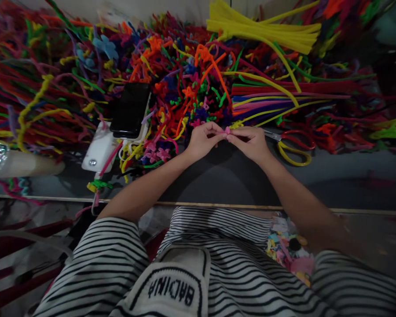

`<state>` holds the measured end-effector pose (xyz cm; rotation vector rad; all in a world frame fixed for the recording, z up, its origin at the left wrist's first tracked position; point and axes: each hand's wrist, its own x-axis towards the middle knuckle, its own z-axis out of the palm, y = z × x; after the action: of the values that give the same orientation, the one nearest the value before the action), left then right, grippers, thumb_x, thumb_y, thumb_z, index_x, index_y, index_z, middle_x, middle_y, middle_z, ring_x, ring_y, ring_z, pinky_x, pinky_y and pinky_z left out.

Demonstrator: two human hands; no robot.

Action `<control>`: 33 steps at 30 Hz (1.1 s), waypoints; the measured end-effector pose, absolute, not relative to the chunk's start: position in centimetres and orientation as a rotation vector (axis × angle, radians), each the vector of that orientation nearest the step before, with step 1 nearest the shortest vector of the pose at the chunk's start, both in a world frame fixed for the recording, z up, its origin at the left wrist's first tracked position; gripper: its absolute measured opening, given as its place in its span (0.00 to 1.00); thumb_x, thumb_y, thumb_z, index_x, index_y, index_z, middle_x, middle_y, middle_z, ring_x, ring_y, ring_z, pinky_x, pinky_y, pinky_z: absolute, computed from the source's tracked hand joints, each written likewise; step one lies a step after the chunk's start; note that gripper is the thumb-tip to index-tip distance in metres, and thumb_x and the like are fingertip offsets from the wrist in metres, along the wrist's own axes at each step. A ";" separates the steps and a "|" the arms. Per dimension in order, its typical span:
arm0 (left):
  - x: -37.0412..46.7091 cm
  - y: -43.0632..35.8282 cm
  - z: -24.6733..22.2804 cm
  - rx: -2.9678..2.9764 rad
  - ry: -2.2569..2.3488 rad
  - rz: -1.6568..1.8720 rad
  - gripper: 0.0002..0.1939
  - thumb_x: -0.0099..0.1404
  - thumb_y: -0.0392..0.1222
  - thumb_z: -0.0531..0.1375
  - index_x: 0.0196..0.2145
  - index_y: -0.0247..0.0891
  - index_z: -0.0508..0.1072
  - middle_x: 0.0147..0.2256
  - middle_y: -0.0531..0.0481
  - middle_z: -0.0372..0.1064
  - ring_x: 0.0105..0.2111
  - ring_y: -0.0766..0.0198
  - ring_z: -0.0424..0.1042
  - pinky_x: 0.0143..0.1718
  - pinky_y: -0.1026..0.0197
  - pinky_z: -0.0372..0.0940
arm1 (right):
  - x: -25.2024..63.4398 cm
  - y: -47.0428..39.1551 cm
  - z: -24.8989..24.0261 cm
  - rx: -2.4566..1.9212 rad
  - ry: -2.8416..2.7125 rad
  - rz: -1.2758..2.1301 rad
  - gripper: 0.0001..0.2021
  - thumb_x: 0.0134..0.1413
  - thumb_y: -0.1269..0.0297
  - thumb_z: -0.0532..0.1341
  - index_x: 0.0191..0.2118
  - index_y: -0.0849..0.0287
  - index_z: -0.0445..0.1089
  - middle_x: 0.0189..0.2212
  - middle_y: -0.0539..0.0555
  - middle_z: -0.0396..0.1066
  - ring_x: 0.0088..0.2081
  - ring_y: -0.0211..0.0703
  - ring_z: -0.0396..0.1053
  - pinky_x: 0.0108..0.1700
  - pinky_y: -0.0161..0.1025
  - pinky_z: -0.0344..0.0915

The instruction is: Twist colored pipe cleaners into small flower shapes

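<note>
A small pink pipe cleaner piece (227, 130) is pinched between my two hands, just above the front of the dark table. My left hand (203, 140) has thumb and forefinger closed on its left side. From the other side my right hand (251, 141) grips it with thumb and fingertips. Its exact shape is mostly covered by the fingers. Scissors (295, 147) with red and yellow handles lie just right of my right hand. Beyond my hands spreads a heap of coloured pipe cleaners (185, 88), some bent into little flowers.
A black phone (131, 108) rests left of my hands, beside a white power bank (100, 149) with a cable. Straight pipe cleaners (264, 99) lie in a row behind the scissors. A yellow bundle (267, 31) tops the heap. The table edge (218, 204) runs before my body.
</note>
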<state>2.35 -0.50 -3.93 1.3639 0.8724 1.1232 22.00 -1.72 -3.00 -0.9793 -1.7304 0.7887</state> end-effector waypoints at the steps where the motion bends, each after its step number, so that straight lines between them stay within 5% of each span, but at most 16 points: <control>1: 2.3 -0.6 -3.8 1.340 0.868 1.116 0.28 0.53 0.62 0.77 0.31 0.36 0.73 0.26 0.53 0.74 0.20 0.74 0.67 0.20 0.68 0.61 | 22.0 -1.7 -3.0 -0.978 -1.730 0.803 0.15 0.58 0.46 0.70 0.35 0.51 0.86 0.31 0.51 0.82 0.30 0.40 0.76 0.34 0.39 0.69; 12: 2.4 -0.5 -3.9 1.325 0.901 1.094 0.28 0.56 0.61 0.76 0.35 0.39 0.67 0.23 0.59 0.71 0.16 0.77 0.62 0.17 0.70 0.56 | 22.0 -1.5 -2.4 -0.947 -1.867 0.840 0.22 0.63 0.40 0.65 0.33 0.54 0.82 0.28 0.52 0.73 0.30 0.39 0.68 0.33 0.40 0.63; 21: 1.6 -1.5 -2.7 1.975 0.992 1.064 0.29 0.78 0.64 0.51 0.49 0.38 0.78 0.39 0.46 0.81 0.32 0.68 0.76 0.34 0.65 0.67 | 23.8 -0.3 -2.1 -1.076 -1.804 1.217 0.18 0.52 0.44 0.72 0.32 0.57 0.85 0.24 0.51 0.76 0.26 0.38 0.66 0.30 0.37 0.61; 25: 1.2 -0.7 -2.7 2.086 0.952 1.080 0.27 0.76 0.64 0.55 0.40 0.37 0.81 0.39 0.44 0.81 0.37 0.64 0.77 0.38 0.63 0.67 | 23.0 -1.0 -1.2 -1.095 -1.943 1.170 0.12 0.50 0.56 0.68 0.28 0.60 0.83 0.18 0.47 0.65 0.22 0.32 0.55 0.26 0.36 0.50; 33: 1.0 -0.4 -2.9 2.135 0.899 0.946 0.16 0.76 0.47 0.57 0.33 0.37 0.75 0.33 0.48 0.76 0.34 0.65 0.72 0.39 0.62 0.65 | 22.5 -0.6 -1.6 -1.145 -1.927 1.203 0.11 0.49 0.57 0.68 0.30 0.59 0.83 0.21 0.48 0.70 0.25 0.35 0.60 0.30 0.37 0.54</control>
<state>0.97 -0.43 -2.93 2.1349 0.8988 0.9463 22.50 -0.62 -1.59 -1.1450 -1.9270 1.2026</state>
